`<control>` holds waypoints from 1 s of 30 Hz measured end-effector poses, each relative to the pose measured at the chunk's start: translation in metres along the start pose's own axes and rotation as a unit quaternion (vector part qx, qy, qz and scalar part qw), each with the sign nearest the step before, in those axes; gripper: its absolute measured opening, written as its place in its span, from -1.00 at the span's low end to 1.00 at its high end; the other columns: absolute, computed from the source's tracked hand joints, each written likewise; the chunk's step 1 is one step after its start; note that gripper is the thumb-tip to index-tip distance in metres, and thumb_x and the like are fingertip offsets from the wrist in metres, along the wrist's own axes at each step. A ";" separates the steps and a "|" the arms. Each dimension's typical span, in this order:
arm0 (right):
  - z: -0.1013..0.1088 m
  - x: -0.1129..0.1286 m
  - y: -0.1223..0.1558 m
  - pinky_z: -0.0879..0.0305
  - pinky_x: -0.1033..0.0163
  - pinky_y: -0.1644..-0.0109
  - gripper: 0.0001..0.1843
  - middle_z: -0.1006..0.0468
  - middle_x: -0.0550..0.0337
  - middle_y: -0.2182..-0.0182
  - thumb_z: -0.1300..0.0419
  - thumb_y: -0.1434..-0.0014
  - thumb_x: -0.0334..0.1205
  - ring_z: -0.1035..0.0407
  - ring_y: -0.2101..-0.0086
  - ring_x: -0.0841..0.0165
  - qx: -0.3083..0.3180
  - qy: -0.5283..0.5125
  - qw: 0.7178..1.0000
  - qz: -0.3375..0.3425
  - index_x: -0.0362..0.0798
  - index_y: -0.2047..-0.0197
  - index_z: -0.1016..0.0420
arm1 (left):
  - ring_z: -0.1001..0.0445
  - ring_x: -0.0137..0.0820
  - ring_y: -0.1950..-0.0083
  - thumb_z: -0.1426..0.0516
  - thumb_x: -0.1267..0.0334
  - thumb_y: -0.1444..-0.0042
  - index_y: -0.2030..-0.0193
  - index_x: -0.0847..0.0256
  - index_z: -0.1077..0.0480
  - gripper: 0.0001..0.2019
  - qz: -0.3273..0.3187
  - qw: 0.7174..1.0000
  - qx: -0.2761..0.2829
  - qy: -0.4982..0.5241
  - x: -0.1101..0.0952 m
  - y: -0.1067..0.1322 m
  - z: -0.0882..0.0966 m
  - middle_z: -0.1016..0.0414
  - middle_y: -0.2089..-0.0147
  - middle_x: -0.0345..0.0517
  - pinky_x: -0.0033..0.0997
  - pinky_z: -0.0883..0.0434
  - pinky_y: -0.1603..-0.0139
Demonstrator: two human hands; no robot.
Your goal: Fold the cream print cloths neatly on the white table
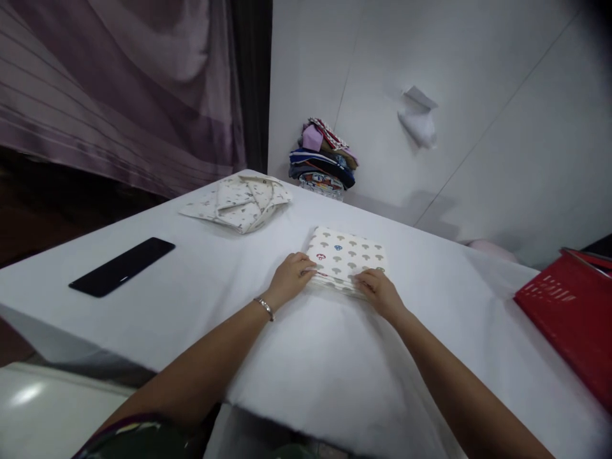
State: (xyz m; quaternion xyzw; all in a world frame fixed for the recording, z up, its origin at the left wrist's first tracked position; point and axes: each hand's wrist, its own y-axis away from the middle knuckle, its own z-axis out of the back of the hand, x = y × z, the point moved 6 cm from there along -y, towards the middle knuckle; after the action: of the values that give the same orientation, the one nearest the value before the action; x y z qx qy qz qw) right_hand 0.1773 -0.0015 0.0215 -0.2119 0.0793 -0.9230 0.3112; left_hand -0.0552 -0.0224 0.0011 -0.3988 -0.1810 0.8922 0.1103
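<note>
A folded cream cloth (348, 254) printed with grey mushrooms lies flat on the white table (201, 338), as a neat, layered rectangle. A few blue and red motifs show among the grey ones. My left hand (292, 275), with a bracelet at the wrist, grips the cloth's near left corner, its fingers closed on the edge. At the near right side my right hand (380, 290) pinches the same edge, fingertips on top. The thumbs and the underside of the layers are partly hidden.
A loosely folded cream patterned garment (243, 203) lies at the far left corner. A black flat device (123, 266) rests on the left. Folded clothes (322, 159) are stacked beyond the far edge. A red bag (571, 312) stands right, and crumpled white paper (419, 121) lies beyond the table.
</note>
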 end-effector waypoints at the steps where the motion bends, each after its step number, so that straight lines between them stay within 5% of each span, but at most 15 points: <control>1: -0.005 0.003 -0.002 -0.25 0.15 0.07 -0.70 -0.48 0.08 0.23 0.00 -0.23 -0.12 -0.31 0.16 0.24 0.015 0.000 1.000 0.002 0.03 0.13 -0.51 | -0.32 -0.30 0.07 -0.09 0.22 -0.10 0.20 0.11 -0.49 -0.82 -0.017 1.000 0.007 -0.018 -0.001 0.000 -0.002 -0.41 0.14 -0.10 -0.29 -0.32 0.06; 9: -0.007 -0.002 -0.001 -0.25 0.22 0.14 -0.69 -0.45 0.10 0.29 0.03 -0.26 -0.13 -0.31 0.21 0.28 -0.011 -0.020 1.000 -0.020 0.01 0.22 -0.53 | -0.27 -0.32 0.17 0.01 0.21 -0.21 0.21 0.12 -0.48 -0.77 -0.117 0.988 0.035 -0.096 -0.006 -0.002 -0.010 -0.38 0.23 -0.07 -0.28 -0.25 0.16; 16: -0.011 0.007 0.009 -0.24 0.20 0.18 -0.66 -0.47 0.08 0.29 0.08 -0.29 -0.15 -0.31 0.24 0.27 -0.003 0.044 0.999 0.021 0.01 0.21 -0.53 | -0.28 -0.33 0.19 0.06 0.26 -0.23 0.33 0.19 -0.46 -0.72 -0.142 0.981 0.062 -0.116 -0.013 -0.002 -0.009 -0.37 0.26 -0.06 -0.31 -0.25 0.18; 21: -0.012 0.006 0.009 -0.25 0.21 0.16 -0.68 -0.46 0.08 0.25 0.04 -0.28 -0.13 -0.31 0.22 0.28 0.000 0.055 0.998 0.044 0.02 0.11 -0.50 | -0.29 -0.33 0.16 0.00 0.19 -0.21 0.20 0.16 -0.45 -0.78 -0.156 0.980 0.070 -0.101 -0.010 -0.001 -0.009 -0.37 0.22 -0.07 -0.32 -0.27 0.15; 30: -0.014 0.006 0.016 -0.25 0.21 0.24 -0.66 -0.46 0.09 0.32 0.08 -0.30 -0.16 -0.32 0.29 0.29 -0.071 0.082 0.992 0.070 0.01 0.18 -0.52 | -0.28 -0.37 0.22 0.07 0.22 -0.26 0.25 0.18 -0.44 -0.73 -0.178 0.971 0.045 -0.152 -0.015 0.002 -0.014 -0.38 0.28 -0.09 -0.35 -0.24 0.21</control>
State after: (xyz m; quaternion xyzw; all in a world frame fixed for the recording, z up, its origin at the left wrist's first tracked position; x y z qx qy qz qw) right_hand 0.1752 -0.0177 0.0062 -0.1509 0.1845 -0.9053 0.3517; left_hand -0.0354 -0.0258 0.0021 -0.2143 -0.2240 0.9155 0.2565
